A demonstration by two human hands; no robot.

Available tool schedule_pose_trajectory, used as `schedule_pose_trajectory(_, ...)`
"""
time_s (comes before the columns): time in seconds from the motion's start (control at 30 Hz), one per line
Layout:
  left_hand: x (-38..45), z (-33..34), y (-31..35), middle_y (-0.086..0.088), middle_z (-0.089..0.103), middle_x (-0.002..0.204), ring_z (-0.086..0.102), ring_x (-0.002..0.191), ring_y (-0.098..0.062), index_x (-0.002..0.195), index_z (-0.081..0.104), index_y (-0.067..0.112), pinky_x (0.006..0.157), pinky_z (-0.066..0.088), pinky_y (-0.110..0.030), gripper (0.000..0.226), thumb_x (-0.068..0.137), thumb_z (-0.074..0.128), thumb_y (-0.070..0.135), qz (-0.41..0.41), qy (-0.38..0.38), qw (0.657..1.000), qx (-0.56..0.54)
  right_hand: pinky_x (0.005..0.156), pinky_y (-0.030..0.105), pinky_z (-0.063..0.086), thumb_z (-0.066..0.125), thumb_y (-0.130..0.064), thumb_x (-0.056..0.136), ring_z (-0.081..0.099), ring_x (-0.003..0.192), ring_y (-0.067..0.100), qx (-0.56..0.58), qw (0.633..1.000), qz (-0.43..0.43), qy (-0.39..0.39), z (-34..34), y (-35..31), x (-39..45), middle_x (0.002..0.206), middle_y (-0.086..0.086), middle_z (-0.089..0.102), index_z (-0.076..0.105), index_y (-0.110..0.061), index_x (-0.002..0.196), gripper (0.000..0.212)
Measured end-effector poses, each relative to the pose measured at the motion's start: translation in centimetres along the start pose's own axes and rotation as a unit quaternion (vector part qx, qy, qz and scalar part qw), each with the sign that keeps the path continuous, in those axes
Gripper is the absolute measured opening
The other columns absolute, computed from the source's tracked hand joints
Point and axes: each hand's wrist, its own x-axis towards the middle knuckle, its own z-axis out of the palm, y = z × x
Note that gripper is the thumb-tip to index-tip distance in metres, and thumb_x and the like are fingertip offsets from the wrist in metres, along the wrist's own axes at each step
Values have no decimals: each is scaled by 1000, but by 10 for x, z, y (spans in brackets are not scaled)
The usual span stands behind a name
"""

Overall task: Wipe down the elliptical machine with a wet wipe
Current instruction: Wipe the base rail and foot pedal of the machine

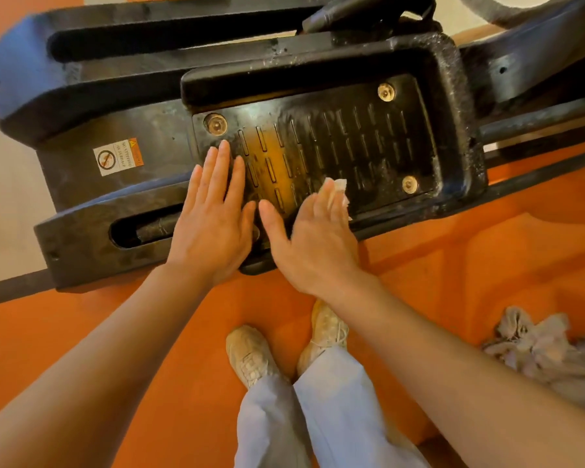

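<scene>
Pressing a white wet wipe flat under straight right-hand fingers at the ribbed black elliptical foot pedal's six-o'clock edge, apparently mid-scrub, with left hand at nine o'clock, fingers straight and slightly spread, likely steadying the pedal.

Two hands, the left hand and right hand, one wet wipe, one foot pedal with three visible bolts, one warning sticker, two shoes, one crumpled cloth.
</scene>
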Motion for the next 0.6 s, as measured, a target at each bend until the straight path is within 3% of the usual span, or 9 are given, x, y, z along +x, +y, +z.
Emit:
schedule_pose_trajectory(0.07,0,-2,-11,-15,4,163,-3,150,-24,155,16,6,122,1,-39,61,104,23,37,32,-9,999,27,121,45,2,3,-69,90,-12,148,27,42,996,-64,44,3,9,-2,161,14,-9,3,-5,153,90)
schedule_pose_trajectory(0.17,3,-4,-20,-14,6,163,-1,151,-24,155,16,8,123,2,-40,61,103,24,39,51,-18,997,58,120,39,17,17,-61,96,7,149,18,103,987,-96,78,1,43,2,162,6,3,-1,-13,155,78)
schedule_pose_trajectory(0.37,8,-5,-16,-12,9,163,3,151,-23,155,16,6,123,6,-41,62,103,22,40,69,-32,994,76,121,33,-4,20,-52,100,-14,147,15,75,985,-135,74,-4,34,23,161,8,-14,-9,-9,153,74)
schedule_pose_trajectory(0.47,12,-7,-15,-12,11,162,6,151,-24,154,17,6,122,9,-43,62,103,23,40,88,-45,991,89,120,31,-3,20,-52,100,-13,147,14,83,989,-98,78,-6,32,23,161,6,-15,-10,-11,153,73)
schedule_pose_trajectory(0.6,19,-10,-13,-10,15,162,11,150,-24,155,17,10,121,15,-45,60,102,23,39,143,-77,979,121,121,39,-6,10,-56,99,-18,147,22,0,998,42,52,1,28,8,158,12,-22,-16,-6,151,76)
